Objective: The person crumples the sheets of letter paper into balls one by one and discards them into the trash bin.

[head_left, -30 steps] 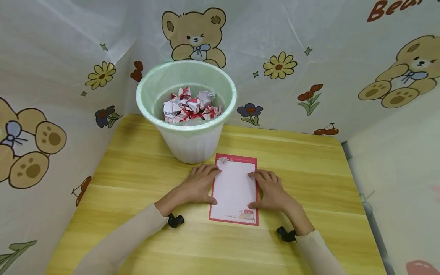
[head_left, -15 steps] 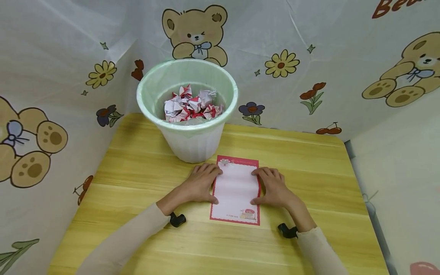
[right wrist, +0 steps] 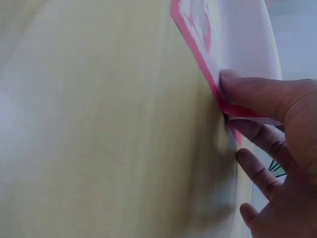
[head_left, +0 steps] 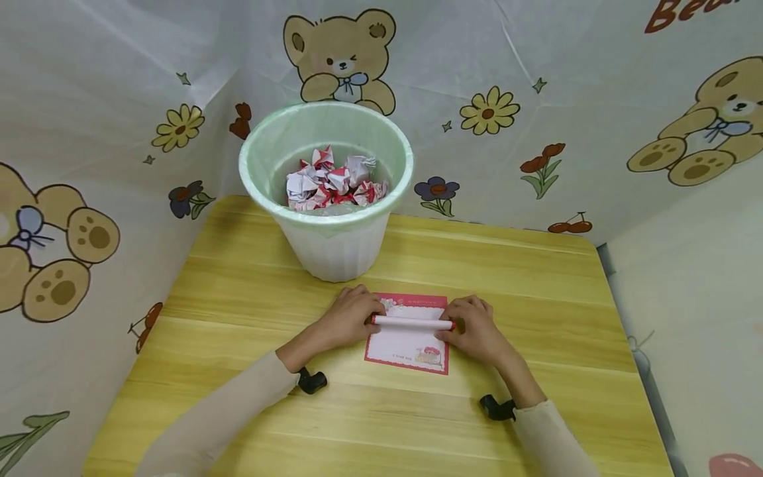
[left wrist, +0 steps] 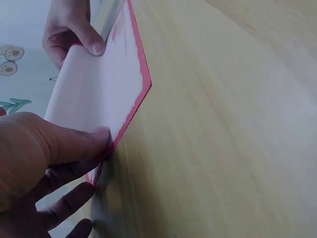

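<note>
A sheet of letter paper [head_left: 402, 349] with a red border and a small printed picture lies on the table. Its middle is raised in a rounded ridge running from side to side. At one end of the ridge my left hand [head_left: 347, 318] pinches the paper's left edge, and my right hand [head_left: 475, 332] pinches the right edge. In the left wrist view the left thumb [left wrist: 84, 144] presses on the sheet's face near the border. The right wrist view shows the right thumb [right wrist: 252, 91] above the bent edge, with the forefinger on the other side.
Behind the sheet stands a pale green and white bin [head_left: 342, 248], holding several crumpled red-and-white papers [head_left: 336, 182]. The yellow wooden table [head_left: 507, 265] meets a cloth backdrop [head_left: 435, 40] printed with bears and flowers at the back and sides.
The flat sheet has risen into a ridge across its middle, drawing its top and bottom edges nearer together. Both hands have gone from resting at its sides to pinching the edges.
</note>
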Demonstrator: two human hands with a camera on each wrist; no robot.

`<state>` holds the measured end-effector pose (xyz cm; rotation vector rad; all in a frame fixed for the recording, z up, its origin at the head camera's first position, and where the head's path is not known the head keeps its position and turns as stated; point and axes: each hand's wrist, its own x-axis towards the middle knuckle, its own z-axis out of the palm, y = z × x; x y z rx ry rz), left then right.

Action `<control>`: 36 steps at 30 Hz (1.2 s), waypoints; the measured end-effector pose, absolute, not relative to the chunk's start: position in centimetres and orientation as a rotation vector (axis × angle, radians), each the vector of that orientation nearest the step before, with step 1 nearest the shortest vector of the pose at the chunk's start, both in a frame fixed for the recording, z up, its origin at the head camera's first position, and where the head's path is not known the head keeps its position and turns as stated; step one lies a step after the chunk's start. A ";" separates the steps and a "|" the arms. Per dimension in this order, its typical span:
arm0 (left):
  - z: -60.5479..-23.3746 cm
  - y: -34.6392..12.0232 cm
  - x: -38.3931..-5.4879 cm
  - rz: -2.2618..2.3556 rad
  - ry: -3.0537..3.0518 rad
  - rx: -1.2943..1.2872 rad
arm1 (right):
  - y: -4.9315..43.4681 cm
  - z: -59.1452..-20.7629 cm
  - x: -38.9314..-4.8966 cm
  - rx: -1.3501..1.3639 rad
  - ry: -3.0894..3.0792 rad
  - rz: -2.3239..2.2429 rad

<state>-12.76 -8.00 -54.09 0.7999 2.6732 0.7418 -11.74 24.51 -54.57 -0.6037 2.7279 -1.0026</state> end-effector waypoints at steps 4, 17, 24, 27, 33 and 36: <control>-54.2 -8.2 -12.7 0.774 2.691 0.808 | 24.6 -55.2 -11.3 -0.588 2.708 -1.113; -50.7 -8.9 -12.9 1.715 2.278 0.563 | 23.2 -52.2 -10.6 -0.291 2.393 -2.059; -48.7 -8.8 -12.2 2.079 2.190 0.617 | 21.7 -50.3 -9.8 -0.346 2.295 -2.371; -48.2 -9.0 -11.8 2.074 2.210 0.672 | 21.5 -49.9 -9.7 -0.442 2.299 -2.433; -47.6 -9.3 -11.3 2.149 2.216 0.739 | 21.2 -49.1 -9.5 -0.593 2.254 -2.489; -47.4 -9.3 -11.2 2.199 2.219 0.775 | 21.0 -48.7 -9.3 -0.601 2.261 -2.499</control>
